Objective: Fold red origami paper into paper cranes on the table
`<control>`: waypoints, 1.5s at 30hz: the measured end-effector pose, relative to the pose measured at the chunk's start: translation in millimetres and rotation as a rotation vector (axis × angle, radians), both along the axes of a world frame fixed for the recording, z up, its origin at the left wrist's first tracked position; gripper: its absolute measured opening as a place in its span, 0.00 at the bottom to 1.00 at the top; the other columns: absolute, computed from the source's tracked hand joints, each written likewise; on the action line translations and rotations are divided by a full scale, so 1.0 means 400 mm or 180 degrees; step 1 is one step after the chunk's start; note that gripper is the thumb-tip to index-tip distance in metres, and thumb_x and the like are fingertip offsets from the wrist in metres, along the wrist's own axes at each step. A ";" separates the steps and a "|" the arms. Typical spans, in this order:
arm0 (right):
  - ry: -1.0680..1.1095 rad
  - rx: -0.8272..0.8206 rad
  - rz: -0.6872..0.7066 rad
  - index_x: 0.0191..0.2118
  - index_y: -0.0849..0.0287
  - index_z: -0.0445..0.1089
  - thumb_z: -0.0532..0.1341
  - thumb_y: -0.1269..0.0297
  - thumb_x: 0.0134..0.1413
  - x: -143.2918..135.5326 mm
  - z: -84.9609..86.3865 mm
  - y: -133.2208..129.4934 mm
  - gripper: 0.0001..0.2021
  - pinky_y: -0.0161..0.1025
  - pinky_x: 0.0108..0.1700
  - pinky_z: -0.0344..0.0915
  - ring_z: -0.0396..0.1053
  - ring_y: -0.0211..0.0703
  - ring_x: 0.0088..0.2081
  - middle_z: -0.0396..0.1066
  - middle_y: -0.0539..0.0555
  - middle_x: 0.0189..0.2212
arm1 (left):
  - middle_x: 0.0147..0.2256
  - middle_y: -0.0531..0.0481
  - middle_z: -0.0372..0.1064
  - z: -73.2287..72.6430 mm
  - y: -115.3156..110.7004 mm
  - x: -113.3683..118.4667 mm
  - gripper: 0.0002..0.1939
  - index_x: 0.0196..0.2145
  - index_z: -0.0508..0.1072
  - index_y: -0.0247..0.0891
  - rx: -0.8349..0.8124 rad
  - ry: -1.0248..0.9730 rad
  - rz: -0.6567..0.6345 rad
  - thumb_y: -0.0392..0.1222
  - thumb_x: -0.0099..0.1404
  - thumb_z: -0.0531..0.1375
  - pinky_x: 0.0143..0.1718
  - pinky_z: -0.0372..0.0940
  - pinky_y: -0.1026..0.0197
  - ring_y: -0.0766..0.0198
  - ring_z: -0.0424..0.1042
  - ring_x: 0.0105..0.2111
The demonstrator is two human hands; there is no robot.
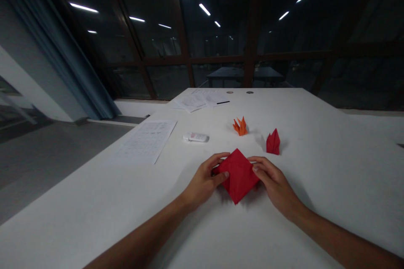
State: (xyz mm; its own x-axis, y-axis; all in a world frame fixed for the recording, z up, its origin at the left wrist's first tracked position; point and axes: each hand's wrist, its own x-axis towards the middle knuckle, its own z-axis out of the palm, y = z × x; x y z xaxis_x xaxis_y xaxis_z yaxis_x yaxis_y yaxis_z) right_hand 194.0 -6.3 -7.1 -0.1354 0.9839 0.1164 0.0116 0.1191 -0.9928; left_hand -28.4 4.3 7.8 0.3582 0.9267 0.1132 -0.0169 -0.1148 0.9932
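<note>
A red folded origami paper (238, 176), diamond-shaped with one corner pointing toward me, is held just above the white table. On its left corner, my left hand (206, 178) is closed, thumb on top and fingers behind. My right hand (273, 178) pinches the right corner between thumb and fingers. Beyond the paper stands an orange origami piece (240, 127) with several pointed tips. To its right is a smaller red origami piece (273, 142), upright on the tabletop.
The white table (331, 168) runs away toward dark windows. A white bottle-like object (195, 137) lies left of the origami. Printed sheets (145, 141) lie at the left edge, with more papers (197, 101) and a black pen (223, 102) farther back.
</note>
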 end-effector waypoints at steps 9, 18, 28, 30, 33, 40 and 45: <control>-0.0107 0.0216 -0.0022 0.51 0.53 0.69 0.58 0.56 0.65 0.003 -0.027 0.006 0.13 0.39 0.42 0.68 0.73 0.46 0.43 0.75 0.54 0.44 | 0.59 0.43 0.69 0.003 0.001 0.008 0.24 0.58 0.72 0.40 -0.0040 -0.0129 0.0037 0.39 0.64 0.65 0.53 0.65 0.55 0.52 0.70 0.55; -0.0324 0.0319 -0.0108 0.53 0.53 0.72 0.57 0.55 0.66 0.003 -0.017 0.008 0.16 0.43 0.52 0.66 0.72 0.49 0.51 0.76 0.54 0.49 | 0.57 0.41 0.71 -0.002 0.001 -0.002 0.31 0.64 0.64 0.43 -0.0151 -0.0250 -0.0090 0.37 0.64 0.64 0.54 0.65 0.52 0.51 0.73 0.52; -0.0269 0.0379 -0.0172 0.58 0.51 0.68 0.56 0.57 0.66 0.012 -0.032 0.005 0.18 0.44 0.52 0.66 0.69 0.50 0.55 0.72 0.55 0.56 | 0.60 0.44 0.68 -0.015 0.004 0.005 0.26 0.58 0.69 0.44 0.0064 -0.0438 0.0577 0.36 0.63 0.65 0.52 0.66 0.57 0.54 0.70 0.55; -0.0291 0.0422 -0.0126 0.57 0.50 0.69 0.55 0.60 0.65 0.010 -0.031 0.003 0.17 0.44 0.49 0.67 0.71 0.50 0.52 0.73 0.55 0.54 | 0.60 0.45 0.67 -0.010 0.003 0.003 0.25 0.58 0.70 0.43 0.0077 -0.0384 0.0696 0.36 0.63 0.65 0.49 0.67 0.60 0.56 0.71 0.52; -0.0322 0.0426 -0.0041 0.55 0.50 0.70 0.55 0.65 0.63 0.008 -0.031 0.001 0.17 0.43 0.44 0.68 0.72 0.47 0.43 0.75 0.53 0.48 | 0.50 0.47 0.74 -0.006 0.004 0.002 0.25 0.57 0.70 0.42 -0.0072 -0.0376 0.0734 0.36 0.62 0.65 0.44 0.67 0.63 0.60 0.74 0.45; -0.0536 0.0547 -0.0120 0.52 0.52 0.71 0.60 0.62 0.62 0.011 -0.030 0.000 0.14 0.41 0.40 0.66 0.70 0.44 0.37 0.74 0.52 0.40 | 0.30 0.53 0.72 -0.002 0.002 0.007 0.25 0.56 0.69 0.39 -0.0242 -0.0344 0.0629 0.37 0.61 0.66 0.36 0.66 0.65 0.63 0.73 0.34; -0.0578 0.0582 -0.0125 0.50 0.53 0.70 0.60 0.62 0.62 0.010 -0.025 -0.007 0.12 0.40 0.39 0.66 0.69 0.43 0.36 0.73 0.51 0.39 | 0.36 0.49 0.76 0.006 -0.003 0.009 0.24 0.54 0.70 0.38 -0.0226 -0.0316 0.0558 0.38 0.61 0.66 0.36 0.67 0.64 0.62 0.74 0.35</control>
